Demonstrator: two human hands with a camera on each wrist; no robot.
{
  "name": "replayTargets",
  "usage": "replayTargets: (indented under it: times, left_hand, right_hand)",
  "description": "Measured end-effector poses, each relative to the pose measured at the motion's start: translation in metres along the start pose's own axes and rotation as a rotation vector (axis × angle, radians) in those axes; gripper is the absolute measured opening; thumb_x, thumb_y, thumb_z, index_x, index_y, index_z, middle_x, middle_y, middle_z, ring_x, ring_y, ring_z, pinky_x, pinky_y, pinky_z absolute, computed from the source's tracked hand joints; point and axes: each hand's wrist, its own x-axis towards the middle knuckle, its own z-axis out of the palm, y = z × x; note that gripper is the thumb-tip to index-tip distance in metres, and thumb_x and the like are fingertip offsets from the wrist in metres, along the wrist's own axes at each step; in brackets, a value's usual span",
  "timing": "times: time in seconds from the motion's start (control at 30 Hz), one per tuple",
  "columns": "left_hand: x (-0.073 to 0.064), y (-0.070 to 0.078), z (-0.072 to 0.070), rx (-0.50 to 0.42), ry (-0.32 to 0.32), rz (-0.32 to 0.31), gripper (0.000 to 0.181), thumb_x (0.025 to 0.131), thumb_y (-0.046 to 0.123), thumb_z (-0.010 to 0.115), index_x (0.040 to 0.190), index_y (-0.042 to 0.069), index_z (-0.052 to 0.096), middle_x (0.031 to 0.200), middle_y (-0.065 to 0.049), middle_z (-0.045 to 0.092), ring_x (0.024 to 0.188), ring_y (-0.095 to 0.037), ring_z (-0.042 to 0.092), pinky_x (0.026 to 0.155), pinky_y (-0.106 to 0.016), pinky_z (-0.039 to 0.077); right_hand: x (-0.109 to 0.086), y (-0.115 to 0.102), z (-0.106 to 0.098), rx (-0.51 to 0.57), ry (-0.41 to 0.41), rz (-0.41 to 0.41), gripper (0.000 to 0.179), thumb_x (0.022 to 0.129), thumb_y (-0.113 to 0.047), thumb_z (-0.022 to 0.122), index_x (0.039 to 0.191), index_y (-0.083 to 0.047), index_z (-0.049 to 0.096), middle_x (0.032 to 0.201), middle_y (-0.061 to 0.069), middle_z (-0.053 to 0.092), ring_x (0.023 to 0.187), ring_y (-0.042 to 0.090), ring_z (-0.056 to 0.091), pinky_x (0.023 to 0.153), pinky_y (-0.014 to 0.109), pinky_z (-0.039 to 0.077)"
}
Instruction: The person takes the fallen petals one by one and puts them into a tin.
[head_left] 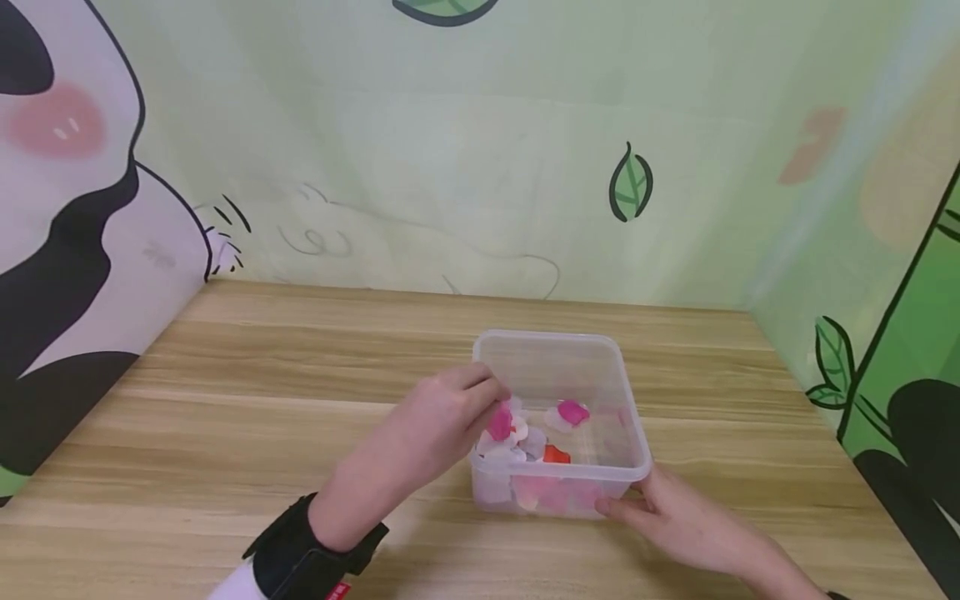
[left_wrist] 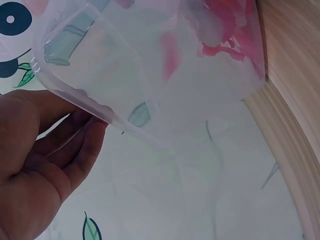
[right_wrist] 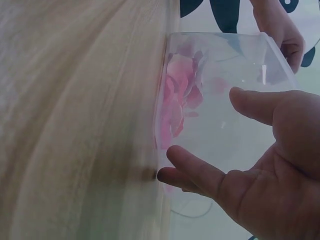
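A clear plastic box [head_left: 636, 429] stands on the table with several petal-like pieces in it, among them a magenta petal [head_left: 573, 412] and a red petal [head_left: 557, 455]. My left hand [head_left: 442, 421] reaches across the box's left side, fingers bent, fingertips beside another magenta petal [head_left: 498, 423]. In the left wrist view the left hand [left_wrist: 45, 150] meets the rim, which partly covers its fingertips; whether they pinch anything is hidden. At the near right corner rests my right hand [head_left: 675, 521]. Its straight fingers [right_wrist: 200, 172] and thumb are spread against the box wall in the right wrist view.
The wood-grain table [head_left: 285, 367] runs back to a pale green printed wall sheet [head_left: 450, 167]. A panda print [head_left: 165, 250] covers the left side, and green leaf shapes [head_left: 832, 358] are printed at the right. Black straps sit around the wrists.
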Motion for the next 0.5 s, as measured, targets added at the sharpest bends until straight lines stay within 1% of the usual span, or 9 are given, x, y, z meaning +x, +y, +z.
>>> replayTargets:
  times: [0.07, 0.13, 0.2, 0.3, 0.37, 0.43, 0.5]
  left_hand:
    - [0.000, 0.000, 0.000, -0.004, -0.012, -0.007, 0.015, 0.087, -0.001, 0.081, 0.100, -0.001, 0.074, 0.091, -0.007, 0.067, 0.079, -0.018, 0.065, 0.073, -0.023, 0.058]
    - [0.000, 0.000, 0.000, -0.007, -0.008, -0.010, 0.014, 0.088, 0.000, 0.080, 0.100, 0.000, 0.074, 0.091, -0.006, 0.067, 0.078, -0.017, 0.064, 0.071, -0.023, 0.057]
    - [-0.001, -0.001, -0.001, -0.008, 0.011, -0.008, 0.013, 0.088, 0.000, 0.079, 0.100, 0.001, 0.074, 0.092, -0.006, 0.067, 0.078, -0.017, 0.064, 0.070, -0.024, 0.057]
    - [-0.003, -0.005, -0.004, 0.001, 0.041, -0.007, 0.014, 0.088, 0.000, 0.079, 0.101, 0.001, 0.074, 0.094, -0.006, 0.068, 0.082, -0.019, 0.064, 0.072, -0.027, 0.057]
    - [-0.006, -0.009, -0.006, 0.011, 0.051, -0.018, 0.014, 0.088, 0.002, 0.079, 0.101, 0.001, 0.073, 0.097, -0.006, 0.068, 0.086, -0.020, 0.065, 0.077, -0.030, 0.057]
    - [-0.011, -0.014, -0.009, 0.019, 0.046, -0.039, 0.014, 0.090, 0.005, 0.078, 0.102, 0.001, 0.072, 0.100, -0.007, 0.067, 0.092, -0.023, 0.066, 0.082, -0.034, 0.057]
    - [-0.018, -0.020, -0.012, 0.027, 0.032, -0.072, 0.015, 0.091, 0.009, 0.078, 0.103, 0.002, 0.072, 0.103, -0.008, 0.067, 0.097, -0.025, 0.066, 0.087, -0.037, 0.056]
  right_hand:
    - [0.000, 0.000, -0.001, 0.035, -0.007, 0.014, 0.059, 0.102, -0.026, 0.067, 0.149, -0.005, 0.038, 0.140, 0.009, 0.058, 0.128, 0.022, 0.056, 0.102, 0.038, 0.050]
    - [-0.001, 0.000, -0.004, 0.073, -0.018, 0.036, 0.063, 0.101, -0.024, 0.069, 0.152, -0.006, 0.036, 0.142, 0.011, 0.056, 0.127, 0.024, 0.056, 0.100, 0.038, 0.051]
    - [-0.002, -0.001, -0.006, 0.100, -0.034, 0.058, 0.067, 0.100, -0.023, 0.070, 0.154, -0.008, 0.035, 0.144, 0.013, 0.054, 0.127, 0.025, 0.057, 0.099, 0.038, 0.051]
    - [-0.004, 0.000, -0.012, 0.046, -0.041, 0.065, 0.072, 0.099, -0.025, 0.072, 0.158, -0.016, 0.032, 0.150, 0.009, 0.051, 0.129, 0.024, 0.056, 0.101, 0.036, 0.050]
    - [-0.005, 0.001, -0.015, -0.005, -0.040, 0.064, 0.071, 0.098, -0.029, 0.072, 0.158, -0.022, 0.035, 0.150, 0.003, 0.051, 0.129, 0.022, 0.056, 0.103, 0.036, 0.048]
    - [-0.006, 0.003, -0.019, -0.073, -0.039, 0.048, 0.069, 0.098, -0.034, 0.072, 0.157, -0.025, 0.037, 0.150, 0.000, 0.051, 0.131, 0.022, 0.054, 0.105, 0.040, 0.046]
    - [-0.007, 0.005, -0.022, -0.091, -0.043, 0.060, 0.070, 0.097, -0.036, 0.073, 0.156, -0.026, 0.039, 0.151, -0.001, 0.050, 0.135, 0.023, 0.050, 0.108, 0.046, 0.043]
